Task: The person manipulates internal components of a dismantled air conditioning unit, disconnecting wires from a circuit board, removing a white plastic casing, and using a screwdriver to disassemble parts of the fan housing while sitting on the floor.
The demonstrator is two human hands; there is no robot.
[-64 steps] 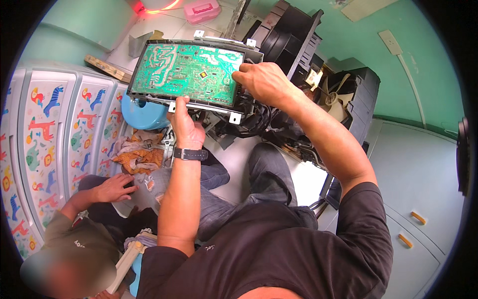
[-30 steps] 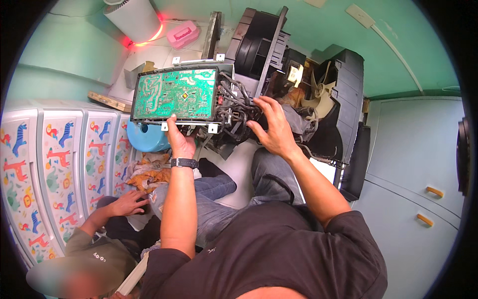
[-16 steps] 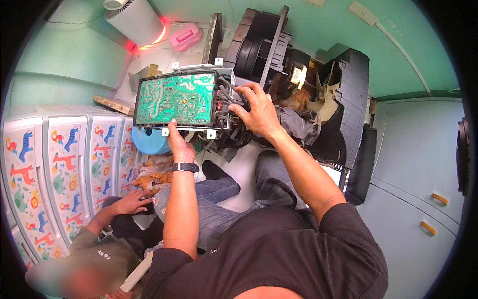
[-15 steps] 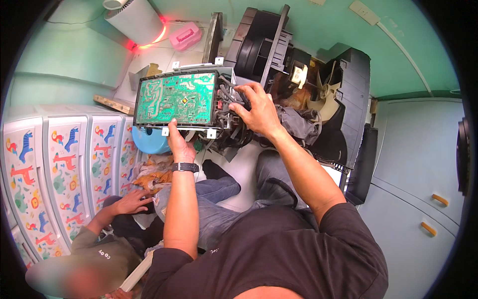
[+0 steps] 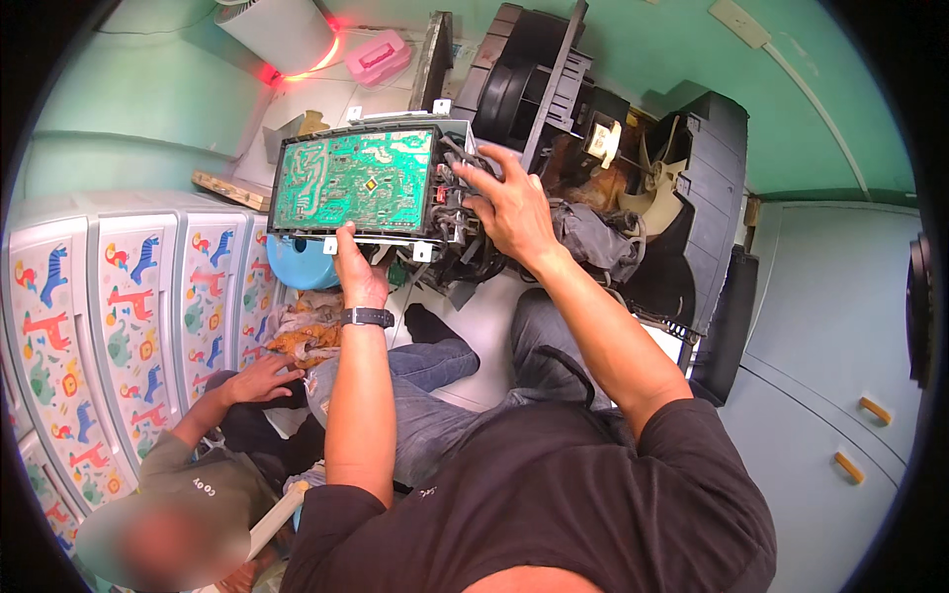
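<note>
My left hand (image 5: 361, 267) grips the near underside of a metal-framed green circuit board (image 5: 354, 173), its thumb on the lower edge and its other fingers mostly hidden. The board faces up, slightly tilted, with white brackets along its edges. My right hand (image 5: 514, 210) reaches into the black cable bundle (image 5: 457, 237) beside the board's right end, fingers curled onto the cables and the index finger partly extended. A small red part (image 5: 441, 195) sits among the cables. Behind my right hand is a dismantled machine with a black housing (image 5: 707, 208).
A co-worker sits at lower left, hand (image 5: 259, 381) near my leg. Drawers with animal stickers (image 5: 129, 336) line the left side, beside a blue stool (image 5: 297, 262). Orange rags (image 5: 297, 341), a pink box (image 5: 381, 54) and a white glowing cylinder (image 5: 277, 35) surround me. Grey cabinet (image 5: 811, 306) at right.
My right hand left the board's right edge, opened, and moved onto the cables; its fingers have since shifted slightly. My left hand still supports the board from below.
</note>
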